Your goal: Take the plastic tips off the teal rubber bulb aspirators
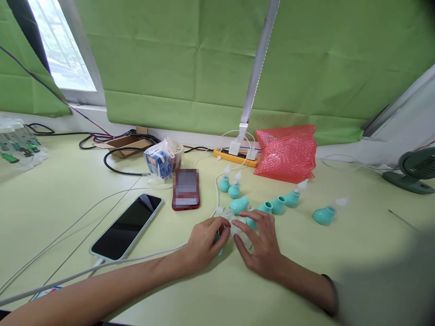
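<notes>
My left hand (205, 242) rests on the pale green table (68, 199), fingers curled round a small teal rubber bulb whose edge shows under the thumb. My right hand (260, 242) lies beside it, fingertips pinching a clear plastic tip (238, 230) against that bulb. Several more teal bulbs lie just beyond the hands: two upright with white tips (229, 183), one on its side (239, 204), others in a row (278, 204) and one apart at the right (326, 213).
A black phone (127, 226) on a white cable lies left of the hands, a red phone (186, 189) behind it. A red bubble bag (287, 151), yellow power strip (234, 156), bagged blue carton (159, 163), cardboard box and a green fan (416, 170) stand farther back.
</notes>
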`<state>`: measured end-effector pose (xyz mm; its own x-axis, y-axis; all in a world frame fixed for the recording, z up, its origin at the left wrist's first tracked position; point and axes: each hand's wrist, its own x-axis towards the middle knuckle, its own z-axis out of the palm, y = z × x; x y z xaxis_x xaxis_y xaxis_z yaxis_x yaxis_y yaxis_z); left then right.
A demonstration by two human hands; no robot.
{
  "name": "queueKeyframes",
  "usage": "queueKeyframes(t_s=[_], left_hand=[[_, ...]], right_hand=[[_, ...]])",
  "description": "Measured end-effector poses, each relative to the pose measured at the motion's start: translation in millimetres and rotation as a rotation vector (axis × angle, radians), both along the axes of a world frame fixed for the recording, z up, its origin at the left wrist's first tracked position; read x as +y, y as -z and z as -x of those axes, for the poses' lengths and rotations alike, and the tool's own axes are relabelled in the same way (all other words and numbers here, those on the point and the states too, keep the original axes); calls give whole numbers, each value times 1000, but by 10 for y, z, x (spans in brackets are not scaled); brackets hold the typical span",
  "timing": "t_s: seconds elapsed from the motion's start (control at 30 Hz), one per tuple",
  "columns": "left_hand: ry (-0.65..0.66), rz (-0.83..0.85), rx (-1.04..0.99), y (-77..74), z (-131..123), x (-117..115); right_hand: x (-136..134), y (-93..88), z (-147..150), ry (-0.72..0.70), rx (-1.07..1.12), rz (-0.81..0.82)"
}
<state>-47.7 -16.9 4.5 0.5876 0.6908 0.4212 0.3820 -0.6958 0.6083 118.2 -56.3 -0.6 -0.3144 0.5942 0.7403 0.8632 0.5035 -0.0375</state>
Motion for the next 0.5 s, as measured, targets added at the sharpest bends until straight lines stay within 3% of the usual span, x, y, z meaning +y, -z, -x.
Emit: queueKeyframes(t_s=[0.13,0.23,0.33,0.5], left_hand=[[76,-159,-52,-6,10,-21],[142,-295,-18,-27,1,-35],[172,-350,173,-69,-11,-50],[184,-315,333,-118,-2,-71]], right_hand=[[145,-198,-144,10,-77,-73],[284,-420,-276,118,-156,95],[445,-605,-394,172,-180,305],[755,-681,-404,156,-236,548]])
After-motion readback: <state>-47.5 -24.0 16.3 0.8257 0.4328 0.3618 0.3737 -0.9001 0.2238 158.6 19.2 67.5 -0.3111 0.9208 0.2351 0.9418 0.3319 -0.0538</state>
